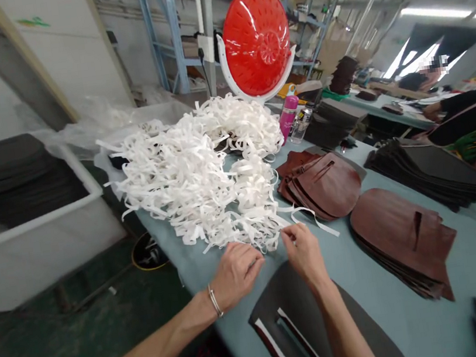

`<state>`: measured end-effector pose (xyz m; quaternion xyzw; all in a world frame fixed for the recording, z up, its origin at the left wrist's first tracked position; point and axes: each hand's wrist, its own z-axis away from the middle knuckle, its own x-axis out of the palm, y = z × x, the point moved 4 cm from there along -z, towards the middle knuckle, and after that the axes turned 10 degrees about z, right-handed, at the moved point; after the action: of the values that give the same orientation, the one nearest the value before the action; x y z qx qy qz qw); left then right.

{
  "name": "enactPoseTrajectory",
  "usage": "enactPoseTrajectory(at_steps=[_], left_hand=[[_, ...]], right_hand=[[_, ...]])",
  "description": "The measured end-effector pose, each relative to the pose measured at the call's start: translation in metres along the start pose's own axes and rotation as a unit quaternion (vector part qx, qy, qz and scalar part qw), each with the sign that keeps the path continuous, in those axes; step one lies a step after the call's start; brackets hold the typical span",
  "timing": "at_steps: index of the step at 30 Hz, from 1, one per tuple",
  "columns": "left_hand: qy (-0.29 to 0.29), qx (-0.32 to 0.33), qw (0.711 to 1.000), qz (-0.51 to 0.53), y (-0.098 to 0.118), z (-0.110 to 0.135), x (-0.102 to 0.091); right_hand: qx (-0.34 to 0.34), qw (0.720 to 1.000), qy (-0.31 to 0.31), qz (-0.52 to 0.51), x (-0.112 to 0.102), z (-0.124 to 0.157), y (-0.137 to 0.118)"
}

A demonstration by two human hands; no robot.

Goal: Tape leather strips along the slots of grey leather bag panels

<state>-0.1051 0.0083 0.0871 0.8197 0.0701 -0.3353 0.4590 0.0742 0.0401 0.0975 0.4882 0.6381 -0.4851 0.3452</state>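
A big tangled heap of white strips (pixel 201 172) lies on the blue-grey table (pixel 367 278). My left hand (pixel 236 273) rests at the heap's near edge with fingers curled, touching the strips. My right hand (pixel 303 249) pinches a white strip at the edge of the heap. Under my right forearm lies a dark leather piece (pixel 302 323) with a slot edged by two white strips.
Two stacks of brown leather pieces (pixel 323 184) (pixel 400 232) lie right of the heap, and dark stacks (pixel 431 169) further right. A red fan (pixel 256 40), a pink bottle (pixel 288 115), a white bin (pixel 28 231) at left. Another person (pixel 473 122) sits at far right.
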Motion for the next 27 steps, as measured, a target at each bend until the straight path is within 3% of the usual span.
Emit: enactPoseTrajectory(at_steps=[3, 7, 11, 19, 22, 27], left_hand=[[0.045, -0.014, 0.999, -0.006, -0.005, -0.008, -0.003], [0.099, -0.010, 0.995, -0.015, -0.008, -0.018, 0.006], [0.104, 0.006, 0.994, -0.041, -0.011, -0.024, 0.017], [0.196, -0.018, 0.978, -0.066, -0.021, -0.017, 0.025], [0.188, -0.022, 0.979, -0.080, -0.022, -0.016, 0.028], [0.084, -0.050, 0.982, -0.161, -0.031, -0.022, 0.032]], right_hand=[[-0.018, 0.999, -0.031, -0.007, 0.022, 0.014, -0.021], [0.004, 0.999, -0.039, 0.019, 0.033, 0.018, -0.036], [0.045, 0.998, -0.033, 0.025, 0.035, 0.020, -0.033], [0.118, 0.989, 0.014, -0.084, 0.049, 0.004, -0.025], [0.122, 0.979, 0.031, -0.159, 0.054, -0.001, -0.028], [0.162, 0.930, 0.062, -0.325, 0.037, 0.012, -0.015]])
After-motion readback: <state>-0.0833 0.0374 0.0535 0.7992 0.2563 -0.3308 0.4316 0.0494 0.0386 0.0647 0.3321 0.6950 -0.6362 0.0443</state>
